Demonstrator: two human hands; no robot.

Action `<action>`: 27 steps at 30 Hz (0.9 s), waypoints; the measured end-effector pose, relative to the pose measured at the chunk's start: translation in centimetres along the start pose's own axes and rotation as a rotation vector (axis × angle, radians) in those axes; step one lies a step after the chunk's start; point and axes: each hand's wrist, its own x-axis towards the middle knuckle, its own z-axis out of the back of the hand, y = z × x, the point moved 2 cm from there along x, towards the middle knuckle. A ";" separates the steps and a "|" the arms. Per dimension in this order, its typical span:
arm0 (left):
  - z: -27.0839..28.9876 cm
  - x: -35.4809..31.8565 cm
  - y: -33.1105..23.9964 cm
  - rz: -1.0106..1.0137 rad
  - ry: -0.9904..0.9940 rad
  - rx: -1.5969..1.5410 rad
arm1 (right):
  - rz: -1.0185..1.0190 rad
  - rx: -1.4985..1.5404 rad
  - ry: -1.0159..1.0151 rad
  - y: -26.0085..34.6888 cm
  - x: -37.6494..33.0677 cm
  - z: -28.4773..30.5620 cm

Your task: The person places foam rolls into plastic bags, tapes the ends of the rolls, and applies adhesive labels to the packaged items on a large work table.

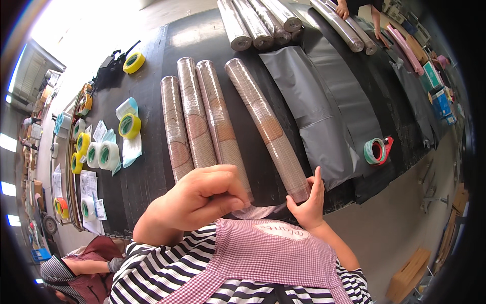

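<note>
We have both hands at the near edge of the black tabletop (147, 167), over four long, brown-patterned rolls wrapped in shiny clear film. Our right hand (308, 205) is spread, thumb and fingers parted around the near end of the rightmost wrapped roll (267, 126), which lies slanted and apart from the rest. Our left hand (205, 197) is curled, its thumb drawn up to the bent forefinger, over the near end of the third wrapped roll from the left (216, 109); we cannot tell whether it pinches anything. Left of that roll we see the second wrapped roll (194, 111) close beside it, then the leftmost wrapped roll (174, 124). Just to the right of the slanted roll we have smooth grey plastic sheeting (309, 116), with a red tape dispenser (387, 148) near its lower right. Over on the left lie a yellow tape roll with a green core (130, 126) and a white, green-cored tape roll (109, 155). At the far right, a co-worker's hand (342, 10) is at another long roll (340, 28).
</note>
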 end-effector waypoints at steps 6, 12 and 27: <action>0.0 0.5 0.2 -0.021 0.059 -0.012 | 0.075 0.040 0.149 0.5 -0.3 2.0; 1.8 4.8 2.2 0.232 0.067 0.034 | 0.215 1.077 0.719 5.3 8.6 2.5; 11.2 25.3 16.7 0.409 -0.113 0.652 | -0.690 1.216 0.247 -0.8 18.5 0.5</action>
